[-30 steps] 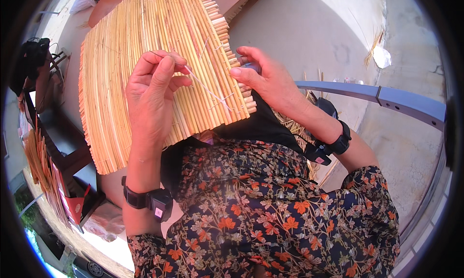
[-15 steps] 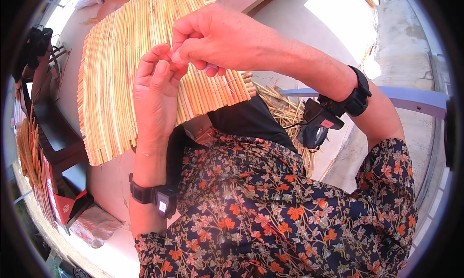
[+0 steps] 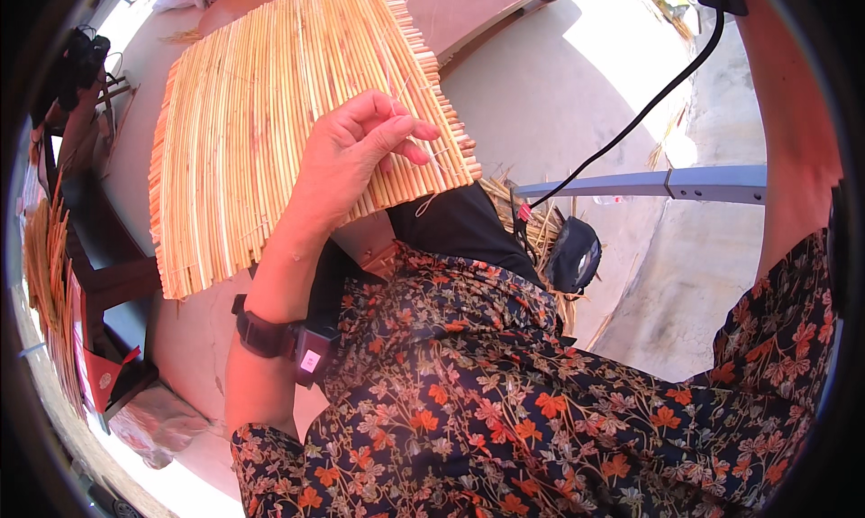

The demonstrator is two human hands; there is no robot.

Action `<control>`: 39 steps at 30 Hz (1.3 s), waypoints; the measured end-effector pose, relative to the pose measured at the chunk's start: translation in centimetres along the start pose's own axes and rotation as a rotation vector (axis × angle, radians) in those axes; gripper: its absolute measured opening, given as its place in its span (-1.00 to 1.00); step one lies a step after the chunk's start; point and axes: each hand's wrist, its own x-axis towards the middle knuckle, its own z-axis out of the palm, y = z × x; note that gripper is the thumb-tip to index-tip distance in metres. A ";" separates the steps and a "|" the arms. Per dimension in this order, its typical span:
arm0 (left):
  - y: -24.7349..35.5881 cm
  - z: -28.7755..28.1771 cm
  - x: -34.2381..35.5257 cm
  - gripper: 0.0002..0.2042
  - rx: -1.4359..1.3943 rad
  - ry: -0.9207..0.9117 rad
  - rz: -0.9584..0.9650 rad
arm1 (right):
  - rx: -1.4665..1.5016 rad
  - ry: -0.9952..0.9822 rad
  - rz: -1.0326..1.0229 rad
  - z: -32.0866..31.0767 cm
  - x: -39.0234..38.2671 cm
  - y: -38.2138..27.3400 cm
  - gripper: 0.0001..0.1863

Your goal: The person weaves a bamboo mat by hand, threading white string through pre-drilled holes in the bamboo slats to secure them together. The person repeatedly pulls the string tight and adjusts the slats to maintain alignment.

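A mat of straw-coloured reeds (image 3: 243,122), bound side by side with thin thread, lies across my lap. Over its right part, my left hand (image 3: 351,153) is closed, thumb against fingers, on a fine pale thread (image 3: 402,91). The thread runs up from the fingers, and a small loop hangs at the mat's near edge. My right arm (image 3: 797,95) reaches up along the right rim of the picture. Its hand is outside the view, so what it holds is hidden.
A blue-grey metal bar (image 3: 712,184) crosses at the right, with a black cable (image 3: 644,113) hanging past it. Loose straw (image 3: 501,194) and a black pouch-like thing (image 3: 575,253) lie beside my leg. At the left are a reed bundle (image 3: 47,266) and a plastic bag (image 3: 160,423).
My right hand has left my left hand and gone out of view to the upper right. My left hand has shifted right and turned over the mat, and the thread now shows.
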 end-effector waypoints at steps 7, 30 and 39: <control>-1.6 -4.8 0.6 -0.89 -0.855 0.326 0.153 | 0.009 0.001 0.335 -3.3 -13.3 12.4 -0.89; 4.2 -10.0 -14.5 -0.65 1.389 1.119 0.275 | -0.008 -0.040 0.440 -1.1 -19.1 13.9 -0.88; -0.2 0.2 -11.0 -0.59 -0.231 0.380 -0.413 | -0.117 -0.189 0.454 -1.0 -19.1 12.5 -0.87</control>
